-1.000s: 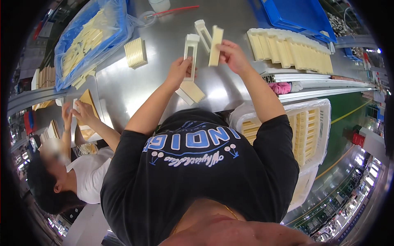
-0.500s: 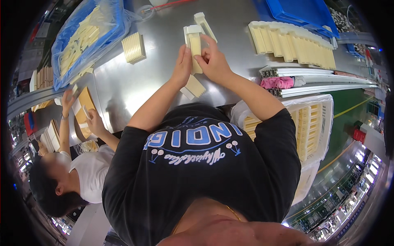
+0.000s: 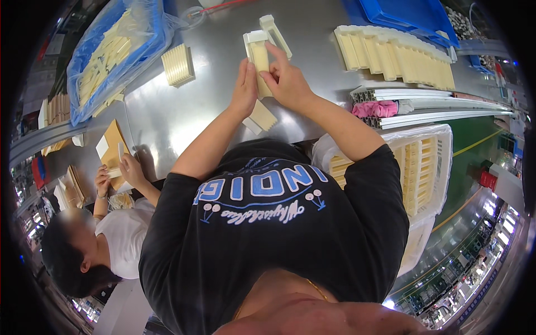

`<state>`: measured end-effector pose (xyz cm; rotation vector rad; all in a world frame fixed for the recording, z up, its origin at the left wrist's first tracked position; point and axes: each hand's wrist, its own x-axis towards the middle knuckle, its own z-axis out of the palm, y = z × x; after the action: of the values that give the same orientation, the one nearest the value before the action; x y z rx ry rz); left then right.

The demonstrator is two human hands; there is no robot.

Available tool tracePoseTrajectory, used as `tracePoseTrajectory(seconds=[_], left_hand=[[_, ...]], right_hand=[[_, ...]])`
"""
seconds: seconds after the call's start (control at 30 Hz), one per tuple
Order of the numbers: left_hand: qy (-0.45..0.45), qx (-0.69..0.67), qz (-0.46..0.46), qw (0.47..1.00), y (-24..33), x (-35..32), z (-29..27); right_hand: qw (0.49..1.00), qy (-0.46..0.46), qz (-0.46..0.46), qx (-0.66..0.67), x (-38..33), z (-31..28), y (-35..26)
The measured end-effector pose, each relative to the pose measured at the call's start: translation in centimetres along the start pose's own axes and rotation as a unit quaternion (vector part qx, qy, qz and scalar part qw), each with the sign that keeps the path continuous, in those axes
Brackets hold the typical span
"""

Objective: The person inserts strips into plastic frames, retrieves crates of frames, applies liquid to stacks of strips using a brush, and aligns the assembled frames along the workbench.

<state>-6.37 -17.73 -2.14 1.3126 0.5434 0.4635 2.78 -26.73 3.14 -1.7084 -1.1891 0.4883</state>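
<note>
A long cream plastic piece with a white block-like end [image 3: 258, 51] is upright between my hands above the metal table. My left hand [image 3: 243, 92] presses along its left side, fingers closed against it. From the right, my right hand [image 3: 289, 84] grips it with thumb in front and forefinger reaching up behind its edge. Just beyond stands a similar cream piece with a slot [image 3: 276, 36], apart from my fingers. Close to my body, below the held piece, lie some flat cream strips [image 3: 261, 118], partly hidden by my left hand and wrist.
A small stack of cream strips [image 3: 178, 65] lies left, near a plastic-lined blue bin [image 3: 114, 61] of strips. On the right are a row of cream pieces [image 3: 396, 56], a blue tray [image 3: 410, 19], metal profiles [image 3: 419, 97] and a lined crate [image 3: 444, 162]. A co-worker [image 3: 125, 237] works at left.
My hands and the held piece barely shift; the whole view slides slightly. The co-worker's far hand has come down from near the blue bin to the cardboard by their other hand.
</note>
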Motion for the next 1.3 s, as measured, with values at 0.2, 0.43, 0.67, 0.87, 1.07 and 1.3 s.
tracePoseTrajectory(seconds=[0.2, 0.43, 0.67, 0.87, 1.07, 1.3], left_hand=[[0.004, -0.015, 0.014, 1.0, 1.2, -0.3, 0.6], [-0.005, -0.066, -0.018, 0.998, 1.2, -0.1, 1.1], [-0.056, -0.303, -0.186, 0.933, 3.0, 0.9, 1.7], [-0.16, -0.168, -0.174, 0.957, 4.1, 1.1, 1.7], [-0.301, -0.212, -0.082, 0.926, 13.3, -0.5, 1.8], [-0.436, -0.257, 0.068, 0.86, 19.6, -3.3, 2.6]], right_hand=[[1.0, 0.017, -0.009, 0.01, -0.1, 0.1, -0.1], [0.992, 0.044, -0.052, -0.103, 0.0, -0.2, -0.4], [0.984, 0.042, -0.027, -0.172, 0.0, -0.4, -0.1], [0.974, 0.008, 0.005, -0.225, 1.2, -5.5, 3.5], [0.85, -0.059, 0.254, -0.458, 2.5, -14.9, 10.5], [0.78, -0.021, 0.282, -0.559, 0.6, -17.9, 14.6]])
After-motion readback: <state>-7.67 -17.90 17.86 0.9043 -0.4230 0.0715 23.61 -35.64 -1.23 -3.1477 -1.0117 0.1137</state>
